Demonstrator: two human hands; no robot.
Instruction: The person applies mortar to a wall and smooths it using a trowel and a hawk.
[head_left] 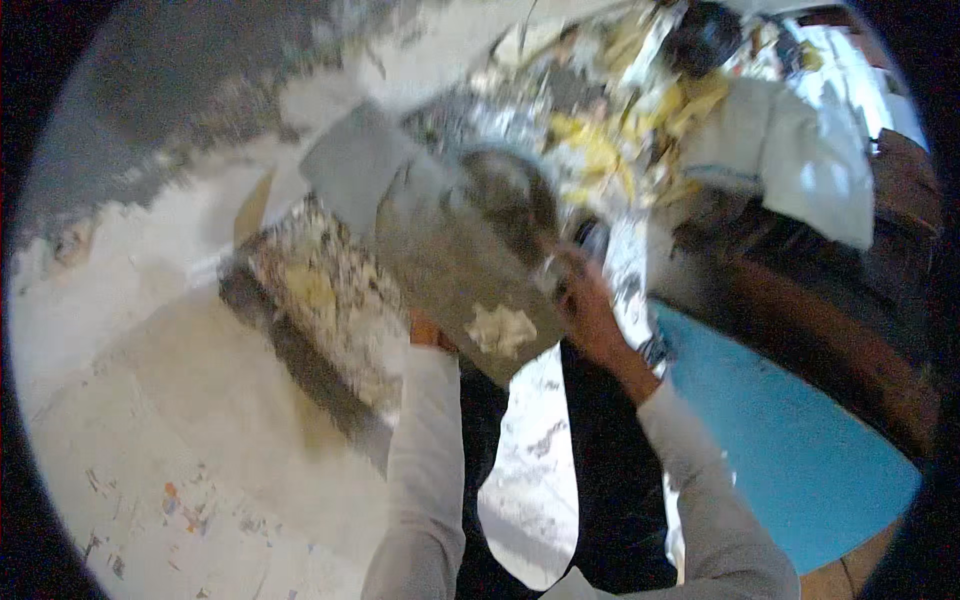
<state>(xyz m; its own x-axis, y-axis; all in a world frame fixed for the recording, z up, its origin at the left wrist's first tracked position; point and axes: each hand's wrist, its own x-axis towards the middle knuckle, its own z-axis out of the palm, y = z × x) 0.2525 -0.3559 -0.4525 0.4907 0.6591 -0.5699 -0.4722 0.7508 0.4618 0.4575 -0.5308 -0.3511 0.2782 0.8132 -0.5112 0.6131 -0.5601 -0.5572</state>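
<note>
Right hand: fingers bent over the right edge of the panel in the centre of the frame, gripping it as far as the blur lets me judge; the hand point(592, 312) comes out of a light long sleeve point(700, 470).
Left hand: mostly hidden at the panel's lower-left edge; I cannot tell whether the hand point(428, 330) is closed on it or only bracing it.
Panel: a broad, flat grey-brown panel point(440, 240), material unclear, tilted across the centre of the frame above the dark trousers point(618, 480), with a ragged cream patch point(502, 330) near its lower end.
Upper end: a rounded dark-grey shape point(510, 195) and a lighter grey flap point(360, 165); whether they belong to the panel is unclear.
Left of it: a long raised block topped with speckled pale debris point(335, 300), on a pale, dusty surface point(170, 370).
Upper right: a heap of yellow and white scraps point(600, 130), with a limp white sack point(820, 150) beside it.
Lower right: a smooth blue flat sheet point(780, 440).
Slip risk: a weak left-hand hold could let the panel swing or drop towards the legs.
Snag risk: tilting it further left could catch the block and scatter debris.
Cut risk: a sharp edge, if there is one, could nick bare fingers.
</note>
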